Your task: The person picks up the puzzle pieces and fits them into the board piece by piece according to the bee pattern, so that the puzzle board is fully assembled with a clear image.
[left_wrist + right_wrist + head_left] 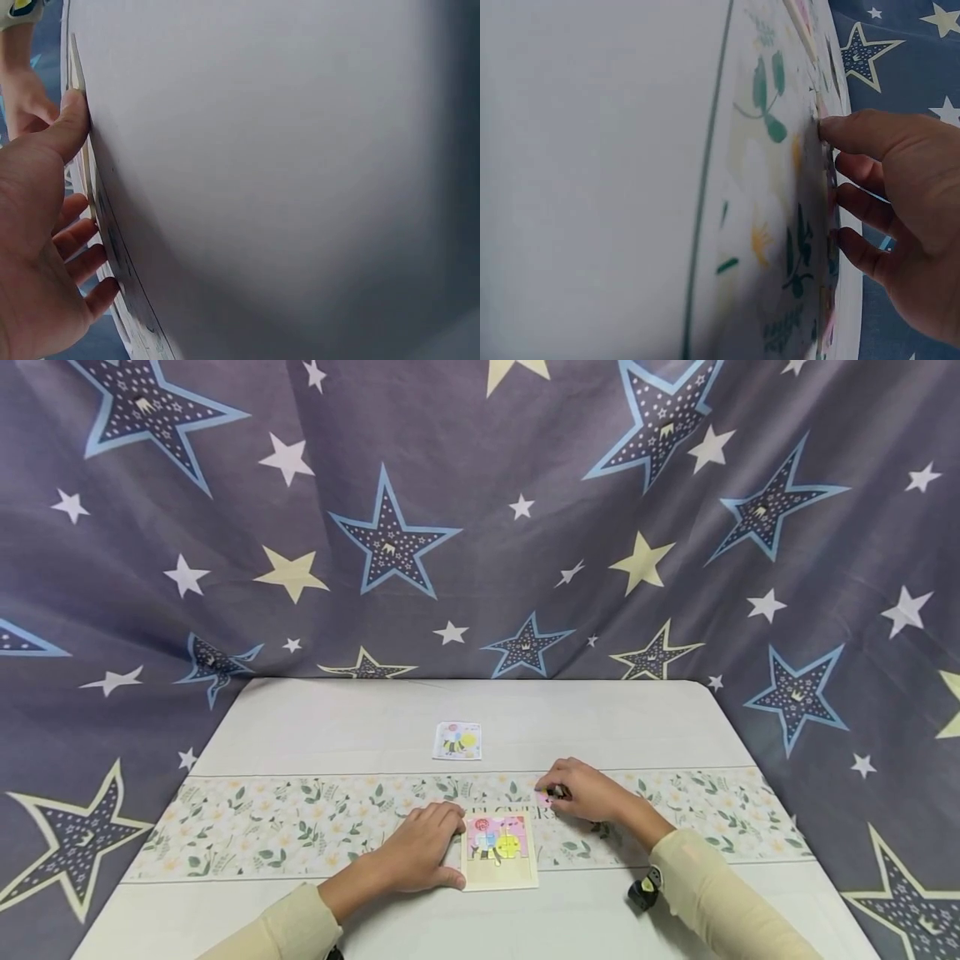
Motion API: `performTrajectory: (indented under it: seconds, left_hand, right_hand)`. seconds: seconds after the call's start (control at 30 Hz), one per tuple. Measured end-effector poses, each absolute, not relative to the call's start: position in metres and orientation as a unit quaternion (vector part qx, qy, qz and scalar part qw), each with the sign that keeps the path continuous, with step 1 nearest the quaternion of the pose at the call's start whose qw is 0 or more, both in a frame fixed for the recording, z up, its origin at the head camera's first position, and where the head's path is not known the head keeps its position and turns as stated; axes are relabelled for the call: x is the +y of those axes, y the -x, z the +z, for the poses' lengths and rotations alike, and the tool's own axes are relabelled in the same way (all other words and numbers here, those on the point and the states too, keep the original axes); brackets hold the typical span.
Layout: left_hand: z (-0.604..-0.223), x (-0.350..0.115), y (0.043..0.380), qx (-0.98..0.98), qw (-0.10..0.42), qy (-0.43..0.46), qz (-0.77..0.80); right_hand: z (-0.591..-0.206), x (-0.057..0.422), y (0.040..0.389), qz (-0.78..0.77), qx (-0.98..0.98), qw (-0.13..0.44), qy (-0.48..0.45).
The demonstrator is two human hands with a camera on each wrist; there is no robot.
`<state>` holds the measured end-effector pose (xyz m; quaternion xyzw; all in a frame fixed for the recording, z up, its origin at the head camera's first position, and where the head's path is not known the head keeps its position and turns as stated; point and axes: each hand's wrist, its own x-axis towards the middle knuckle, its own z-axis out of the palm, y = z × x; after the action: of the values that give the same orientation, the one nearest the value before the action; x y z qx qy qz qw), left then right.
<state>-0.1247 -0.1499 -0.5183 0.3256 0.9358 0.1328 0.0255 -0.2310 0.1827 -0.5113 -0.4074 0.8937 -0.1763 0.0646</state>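
While the left hand (423, 847) steadies the wooden board (500, 875), the right hand (587, 791) has a pink puzzle piece (543, 797) between its thumb and fingertips, just beyond the board's far right corner. Handling such a small piece seems to call for a light pinch on its outer edges, leaving its printed face in sight for turning. Checking its colours against the picture card (457, 741), which lies beyond the board, would help in choosing its angle. The piece is best lowered flat, since a tilted one could nudge the joined pieces (498, 839), which fill the board's far part; its near part shows bare wood. Pressure from the left hand should be gentle and even, or the board may slide.

The left hand lies along the board's left side, thumb spread well away from the fingers, thumb tip at the near corner and fingertips by the far one; it does not wrap around the board. The right hand comes in from the board's right with its fingers bent to meet the thumb in a narrow pinch. Whether the piece touches the table (360, 727) cannot be told.
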Motion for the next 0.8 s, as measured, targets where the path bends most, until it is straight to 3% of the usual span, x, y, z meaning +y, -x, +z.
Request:
performTrajectory:
  seconds: [0.8]
  left_hand:
    - [-0.5165,-0.1492,0.1240,0.937,0.040,-0.321,0.129]
  right_hand:
    - [-0.5169,0.1821,0.2400,-0.201,0.886,0.073,0.411]
